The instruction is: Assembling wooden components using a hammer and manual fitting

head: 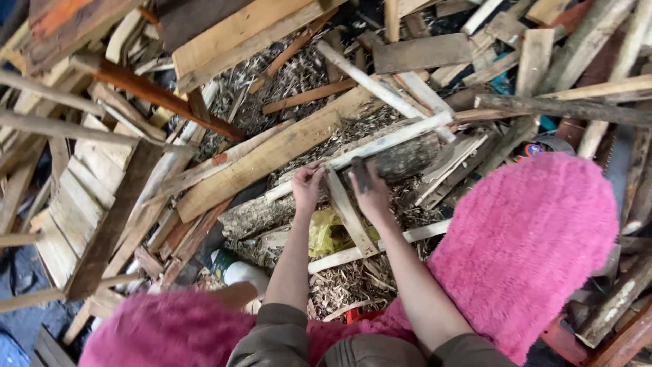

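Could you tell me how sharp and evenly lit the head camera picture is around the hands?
Head view: soft, even daylight, no glare; left hand and right hand fairly sharp on the pale wood strip; edges bend and darken slightly.

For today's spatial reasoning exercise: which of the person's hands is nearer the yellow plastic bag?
Left. The left hand sits just above the yellow plastic bag; the right hand is farther off, up and to its right, beyond a wooden slat.
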